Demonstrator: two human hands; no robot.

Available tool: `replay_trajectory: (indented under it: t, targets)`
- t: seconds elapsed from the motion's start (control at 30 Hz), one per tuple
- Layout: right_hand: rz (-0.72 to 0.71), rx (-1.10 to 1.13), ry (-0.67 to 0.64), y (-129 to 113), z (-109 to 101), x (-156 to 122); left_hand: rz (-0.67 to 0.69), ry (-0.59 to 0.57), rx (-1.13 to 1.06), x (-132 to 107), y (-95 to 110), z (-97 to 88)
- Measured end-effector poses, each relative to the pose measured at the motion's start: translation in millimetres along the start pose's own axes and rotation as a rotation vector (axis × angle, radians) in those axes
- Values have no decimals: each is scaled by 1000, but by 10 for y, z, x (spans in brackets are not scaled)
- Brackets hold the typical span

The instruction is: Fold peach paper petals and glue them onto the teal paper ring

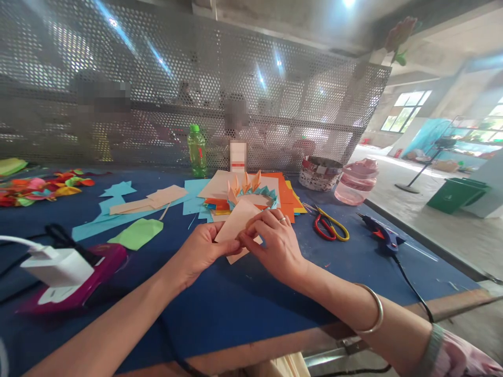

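Pinching a folded peach paper sheet (pixel 236 225) with both hands, I hold it just above the blue-topped work table (pixel 236 319). My left hand (pixel 206 251) grips its left side, and my right hand (pixel 273 246) closes over its right side. Just past my fingertips, a fan of pointed peach paper folds (pixel 245 184) sits with a curved teal and orange paper band (pixel 253 195) on a stack of orange and pale sheets (pixel 285 201). Right of my right hand lie red-and-yellow-handled scissors (pixel 330 225) and a blue glue gun (pixel 381 235). Left of my left hand lies a light green paper scrap (pixel 137 234), and farther left, a white plug charger (pixel 57 267) rests on a magenta plastic object (pixel 102 262).
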State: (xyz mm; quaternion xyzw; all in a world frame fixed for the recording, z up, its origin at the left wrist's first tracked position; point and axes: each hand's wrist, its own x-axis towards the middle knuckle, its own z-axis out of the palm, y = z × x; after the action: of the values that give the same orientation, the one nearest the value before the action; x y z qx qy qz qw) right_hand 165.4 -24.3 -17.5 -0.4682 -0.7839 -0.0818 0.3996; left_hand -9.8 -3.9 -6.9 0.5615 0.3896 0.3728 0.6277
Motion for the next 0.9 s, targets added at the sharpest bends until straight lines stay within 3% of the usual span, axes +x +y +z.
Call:
replay_trajectory:
  t: [0.33,0.57,0.63,0.8,0.9]
  targets:
    - [15,7,-19,-10,-21,2,6,19,5,-24,20,13]
    - [239,144,125,-9,-12,9,17,60,5,-43,49,-1]
    - [368,292,52,4,-1,22,18,60,1,-49,56,-4]
    - [615,689,-317,34,39,35,43,63,-7,-66,97,26]
    - [640,746,-347,28,52,23,67,90,-8,-63,120,43]
